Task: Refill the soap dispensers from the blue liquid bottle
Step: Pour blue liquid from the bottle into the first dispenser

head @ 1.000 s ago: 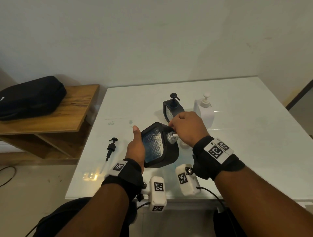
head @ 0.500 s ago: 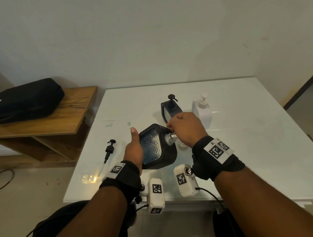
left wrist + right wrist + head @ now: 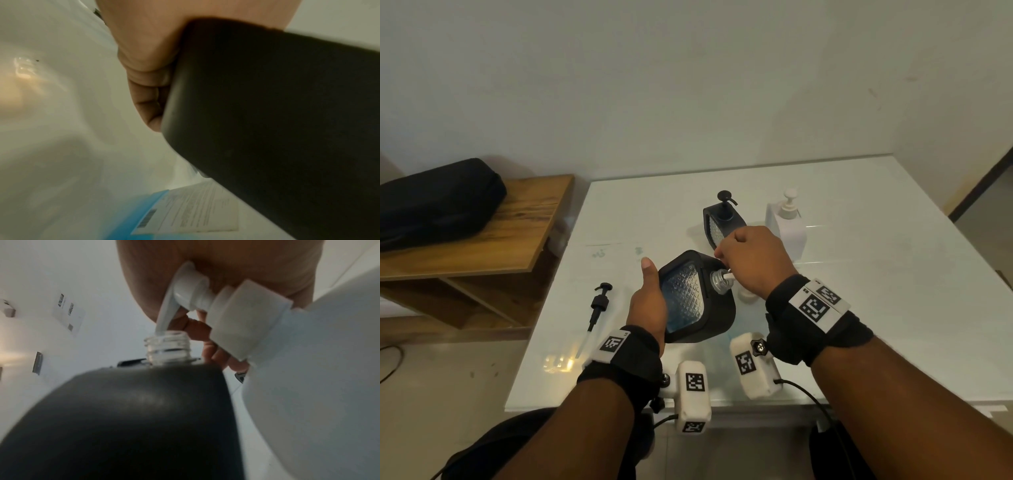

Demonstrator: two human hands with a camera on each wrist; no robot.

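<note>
My left hand [image 3: 649, 301] grips a black soap dispenser [image 3: 698, 301], tilted right, its pump off and its clear threaded neck [image 3: 717, 279] bare. The left wrist view shows my fingers [image 3: 148, 81] wrapped round its dark body [image 3: 267, 113]. My right hand [image 3: 753, 260] covers the white pump [image 3: 189, 288] of the blue liquid bottle [image 3: 318, 386], palm on top and fingers curled below the head. The pump's nozzle tip sits in the dispenser neck [image 3: 166, 347]. The bottle's blue label [image 3: 185, 214] shows low in the left wrist view. My right hand hides most of the bottle from the head camera.
On the white table [image 3: 859, 257] behind my hands stand a second black dispenser [image 3: 722, 222] and a white one [image 3: 786, 226], both with pumps on. A loose black pump [image 3: 599, 305] lies left. A black bag [image 3: 438, 202] rests on a wooden shelf [image 3: 517, 233].
</note>
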